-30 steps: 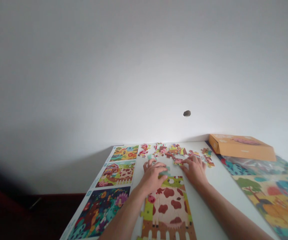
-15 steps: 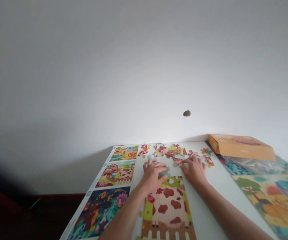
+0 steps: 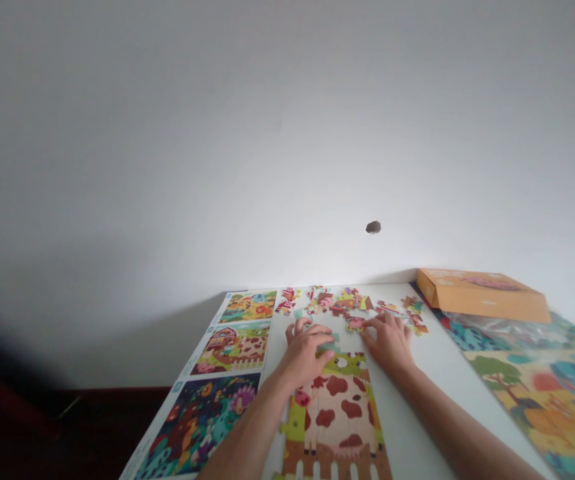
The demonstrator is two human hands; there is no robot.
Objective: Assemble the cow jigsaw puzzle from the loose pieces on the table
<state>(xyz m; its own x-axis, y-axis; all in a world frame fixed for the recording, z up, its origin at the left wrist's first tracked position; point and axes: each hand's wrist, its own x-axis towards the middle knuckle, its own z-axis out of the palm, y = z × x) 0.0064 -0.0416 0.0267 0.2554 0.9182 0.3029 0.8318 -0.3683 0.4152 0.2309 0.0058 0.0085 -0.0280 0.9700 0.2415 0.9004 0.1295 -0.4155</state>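
A partly joined jigsaw puzzle [image 3: 340, 413] with a spotted cow and a white fence lies in front of me. At its upper left, my left hand [image 3: 304, 350] has thumb and forefinger on a pale teal puzzle piece [image 3: 336, 344], partly hidden by the fingers. Another teal piece [image 3: 298, 313] shows just beyond that hand's fingertips. To the right of the puzzle's top edge, my right hand [image 3: 391, 340] rests with fingers apart and slightly bent, holding nothing I can see. Its forefinger is close to a pink pig piece [image 3: 355, 323].
Several loose puzzle pieces [image 3: 350, 300] lie along the back by the wall [image 3: 287, 167]. At left is a sheet with printed pictures [image 3: 232, 347]. An orange box [image 3: 487, 293], a clear plastic bag [image 3: 502, 325] and a colourful picture board [image 3: 547, 400] are at right.
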